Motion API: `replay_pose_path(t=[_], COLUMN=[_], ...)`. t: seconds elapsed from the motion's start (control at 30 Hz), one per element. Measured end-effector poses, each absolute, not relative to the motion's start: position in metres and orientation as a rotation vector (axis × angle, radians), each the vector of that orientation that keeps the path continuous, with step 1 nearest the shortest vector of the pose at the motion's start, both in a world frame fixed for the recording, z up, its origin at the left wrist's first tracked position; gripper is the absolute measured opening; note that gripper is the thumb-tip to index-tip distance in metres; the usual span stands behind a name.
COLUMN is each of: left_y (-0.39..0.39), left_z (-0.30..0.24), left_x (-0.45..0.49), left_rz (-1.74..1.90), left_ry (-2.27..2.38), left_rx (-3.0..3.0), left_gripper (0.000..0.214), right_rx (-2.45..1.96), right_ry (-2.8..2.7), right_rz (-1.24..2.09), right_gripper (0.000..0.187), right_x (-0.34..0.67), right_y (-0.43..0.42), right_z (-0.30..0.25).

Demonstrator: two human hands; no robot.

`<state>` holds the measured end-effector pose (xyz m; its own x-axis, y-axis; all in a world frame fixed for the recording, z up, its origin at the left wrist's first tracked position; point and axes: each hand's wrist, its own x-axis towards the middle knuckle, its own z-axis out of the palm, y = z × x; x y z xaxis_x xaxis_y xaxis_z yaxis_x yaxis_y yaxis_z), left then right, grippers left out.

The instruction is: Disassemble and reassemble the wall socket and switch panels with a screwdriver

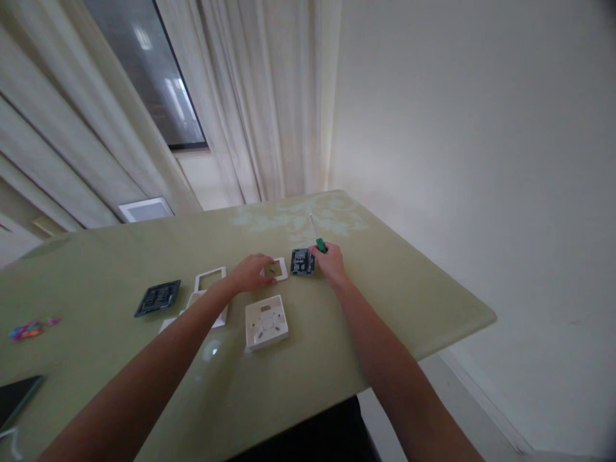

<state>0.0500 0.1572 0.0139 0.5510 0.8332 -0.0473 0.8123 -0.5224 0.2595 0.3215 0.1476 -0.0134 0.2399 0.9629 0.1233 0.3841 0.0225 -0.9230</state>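
My left hand rests on the green table, its fingertips closed on the edge of a small white square frame. My right hand is closed around a green-handled screwdriver whose shaft points up and away. Just left of that hand lies a dark grey switch module, which the hand touches. A white switch back plate lies nearer to me, between my forearms.
Another white frame and a dark module lie to the left, more white parts under my left forearm. A colourful small object and a dark tablet corner sit far left. Curtains and a wall stand behind; the table's right edge drops off.
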Motion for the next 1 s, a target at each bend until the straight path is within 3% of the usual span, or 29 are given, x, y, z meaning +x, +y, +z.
replay_pose_path(t=[0.23, 0.43, 0.63, 0.8, 1.0], left_y=[0.142, 0.085, 0.010, 0.002, 0.026], left_z=[0.025, 0.051, 0.053, 0.032, 0.002], left_x=[0.051, 0.051, 0.055, 0.071, 0.100], left_rz=[0.170, 0.192, -0.083, 0.044, 0.298], left_ry=[1.384, 1.290, 1.300, 1.352, 1.365], left_rx=[2.537, 2.516, 2.491, 2.589, 2.757], left_gripper=[0.049, 0.053, 0.095, 0.072, 0.067], right_rx=[-1.530, -1.457, -1.481, -1.546, -1.598], right_ry=[-1.276, -1.351, -1.421, -1.333, -1.306], right_rz=[0.816, 0.591, 0.476, 0.462, 0.537], right_gripper=[0.037, 0.015, 0.012, 0.012, 0.021], right_x=[0.321, 0.323, 0.321, 0.323, 0.331], right_y=[0.155, 0.147, 0.142, 0.146, 0.151], right_z=[-0.020, -0.005, -0.003, -0.010, -0.019])
